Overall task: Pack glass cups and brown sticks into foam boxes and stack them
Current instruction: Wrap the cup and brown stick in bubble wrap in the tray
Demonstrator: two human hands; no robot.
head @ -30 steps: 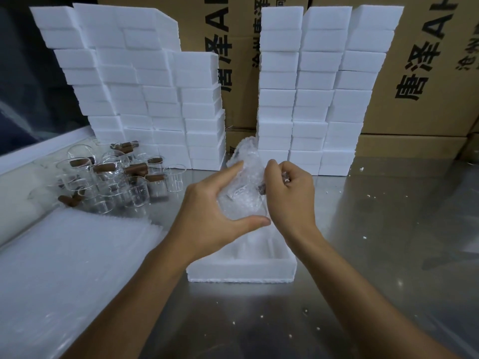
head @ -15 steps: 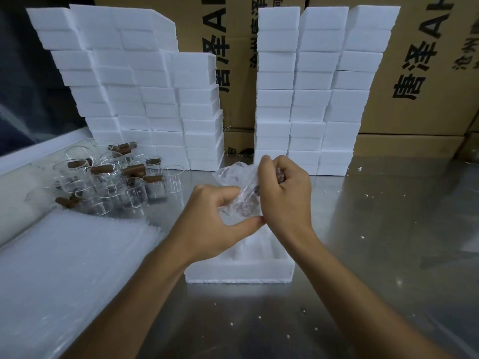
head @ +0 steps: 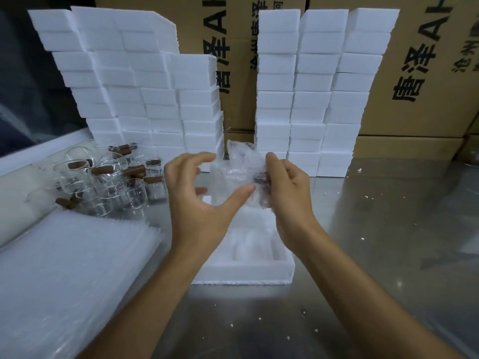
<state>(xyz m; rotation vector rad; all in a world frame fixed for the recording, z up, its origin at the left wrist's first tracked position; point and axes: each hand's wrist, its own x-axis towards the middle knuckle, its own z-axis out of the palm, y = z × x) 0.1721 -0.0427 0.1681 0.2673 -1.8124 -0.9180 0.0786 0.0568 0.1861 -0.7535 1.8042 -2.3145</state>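
Both hands hold a clear bubble-wrap bundle (head: 238, 169) in the air above an open white foam box (head: 243, 270) with moulded hollows. My right hand (head: 287, 185) pinches the bundle's right side, where a dark brown piece shows through the plastic. My left hand (head: 197, 193) cups the left side, thumb under the wrap and fingers spread above it. A heap of glass cups (head: 108, 187) with brown sticks (head: 133, 171) lies on the table to the left.
Two tall stacks of white foam boxes (head: 145, 94) (head: 318, 94) stand at the back against printed cardboard cartons (head: 420, 73). A pile of bubble-wrap sheets (head: 64, 275) covers the near left. White crumbs dot the steel table (head: 388, 242).
The wrapped bundle has been squeezed smaller and lowered slightly. My left hand's fingers have loosened and spread over it while my right hand keeps its pinch.
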